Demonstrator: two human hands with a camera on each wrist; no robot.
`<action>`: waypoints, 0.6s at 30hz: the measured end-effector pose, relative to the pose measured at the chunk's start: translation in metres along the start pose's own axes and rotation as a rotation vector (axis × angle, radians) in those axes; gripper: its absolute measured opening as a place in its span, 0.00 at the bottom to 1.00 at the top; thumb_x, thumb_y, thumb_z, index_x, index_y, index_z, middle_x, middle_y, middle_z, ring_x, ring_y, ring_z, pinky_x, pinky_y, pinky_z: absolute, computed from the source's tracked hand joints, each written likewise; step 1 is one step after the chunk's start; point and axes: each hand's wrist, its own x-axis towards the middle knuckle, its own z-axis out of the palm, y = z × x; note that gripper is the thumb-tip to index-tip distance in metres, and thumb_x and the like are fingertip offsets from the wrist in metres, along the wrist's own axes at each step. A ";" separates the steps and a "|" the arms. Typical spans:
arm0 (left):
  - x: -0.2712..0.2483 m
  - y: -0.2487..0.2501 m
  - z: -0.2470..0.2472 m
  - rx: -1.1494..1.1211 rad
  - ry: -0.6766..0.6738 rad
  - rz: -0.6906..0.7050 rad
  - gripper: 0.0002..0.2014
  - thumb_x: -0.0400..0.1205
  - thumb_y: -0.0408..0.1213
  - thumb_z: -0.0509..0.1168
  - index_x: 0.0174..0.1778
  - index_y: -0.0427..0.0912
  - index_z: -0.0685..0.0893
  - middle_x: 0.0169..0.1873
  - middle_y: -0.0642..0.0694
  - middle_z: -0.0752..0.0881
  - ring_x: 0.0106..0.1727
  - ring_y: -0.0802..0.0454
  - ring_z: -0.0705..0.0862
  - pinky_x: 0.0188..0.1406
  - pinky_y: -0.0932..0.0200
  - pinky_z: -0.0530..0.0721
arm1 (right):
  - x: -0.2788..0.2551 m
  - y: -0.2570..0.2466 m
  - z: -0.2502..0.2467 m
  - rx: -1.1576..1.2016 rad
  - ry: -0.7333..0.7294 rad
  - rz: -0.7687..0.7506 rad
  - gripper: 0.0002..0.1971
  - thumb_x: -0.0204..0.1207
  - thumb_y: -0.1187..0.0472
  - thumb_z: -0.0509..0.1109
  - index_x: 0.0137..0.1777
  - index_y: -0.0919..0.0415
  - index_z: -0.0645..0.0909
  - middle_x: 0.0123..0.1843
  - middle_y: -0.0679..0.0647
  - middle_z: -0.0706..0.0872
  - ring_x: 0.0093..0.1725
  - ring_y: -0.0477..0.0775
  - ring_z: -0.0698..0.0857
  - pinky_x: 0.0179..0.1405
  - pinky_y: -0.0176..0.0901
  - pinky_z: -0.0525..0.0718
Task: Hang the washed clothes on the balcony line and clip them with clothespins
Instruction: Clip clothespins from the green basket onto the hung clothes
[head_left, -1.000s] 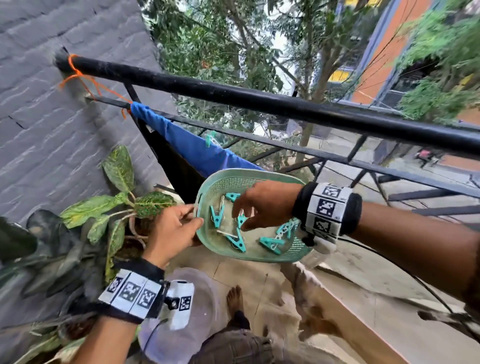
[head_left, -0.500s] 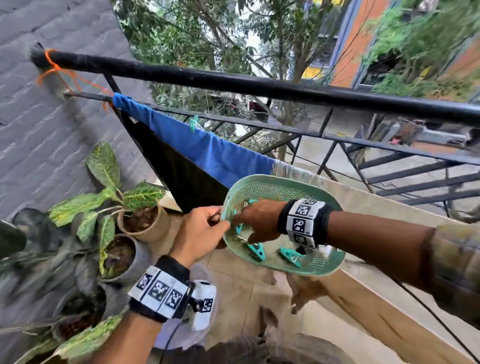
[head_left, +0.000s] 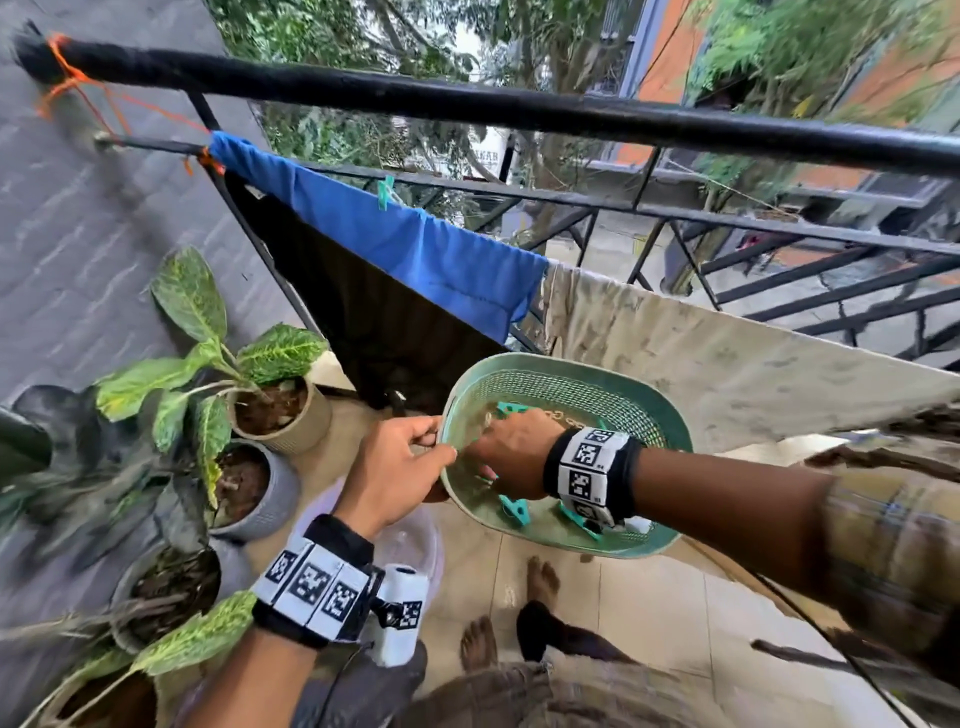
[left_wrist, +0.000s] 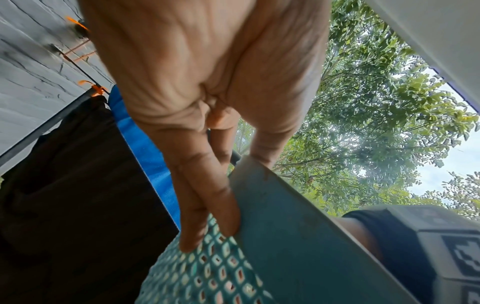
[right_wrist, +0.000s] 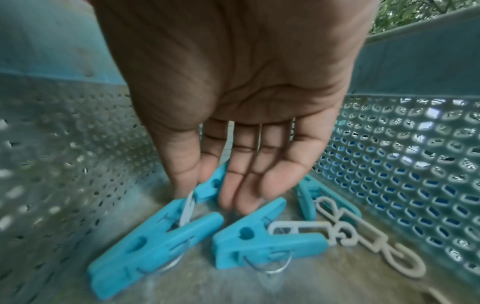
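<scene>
Low in the centre of the head view: grips the rim of the green mesh basket (head_left: 571, 387) with the left hand (head_left: 395, 467), thumb on top and fingers curled underneath, keeping it tilted. Reaches inside with the right hand (right_wrist: 233, 92), fingers nearly straight and spread only a little, thumb and forefinger tips touching one of the blue clothespins (right_wrist: 155, 236) on the basket floor but not closed round it. Beside that, a second pin (right_wrist: 265, 240) and a pale plastic hook chain (right_wrist: 363, 242), touching.

Probably light, rigid, smooth plastic with a wire spring, so likely to skid across the sloping floor. Best taken by the two splayed tail ends, between thumb and forefinger, ready to squeeze open. Worth lifting clear of the chain, which could snag.

Further up, right of centre: beige cloth (head_left: 727, 364) draped over the line (head_left: 675, 213), no pin visible on it; soft, limp, apt to slide. To its left, blue cloth (head_left: 415, 249), already held by a clipped clothespin (head_left: 385, 186).
</scene>
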 end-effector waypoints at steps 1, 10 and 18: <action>-0.001 -0.001 0.000 -0.009 -0.009 0.001 0.15 0.76 0.27 0.69 0.43 0.53 0.93 0.25 0.64 0.84 0.33 0.68 0.82 0.42 0.63 0.79 | -0.002 -0.003 0.002 -0.009 0.004 0.014 0.09 0.79 0.57 0.67 0.58 0.52 0.81 0.57 0.55 0.85 0.55 0.61 0.86 0.38 0.48 0.75; 0.000 -0.003 0.004 -0.013 -0.094 -0.018 0.16 0.70 0.38 0.67 0.50 0.52 0.93 0.33 0.60 0.90 0.41 0.59 0.89 0.54 0.47 0.89 | -0.014 0.001 0.010 0.148 0.056 0.151 0.21 0.76 0.52 0.71 0.67 0.48 0.70 0.54 0.57 0.86 0.51 0.64 0.87 0.37 0.49 0.75; 0.011 0.003 0.016 -0.002 -0.094 -0.038 0.16 0.70 0.39 0.67 0.52 0.55 0.92 0.35 0.58 0.91 0.40 0.57 0.88 0.57 0.37 0.88 | -0.016 0.027 0.021 0.275 0.096 0.209 0.11 0.72 0.60 0.70 0.54 0.48 0.82 0.48 0.53 0.87 0.49 0.62 0.86 0.40 0.46 0.78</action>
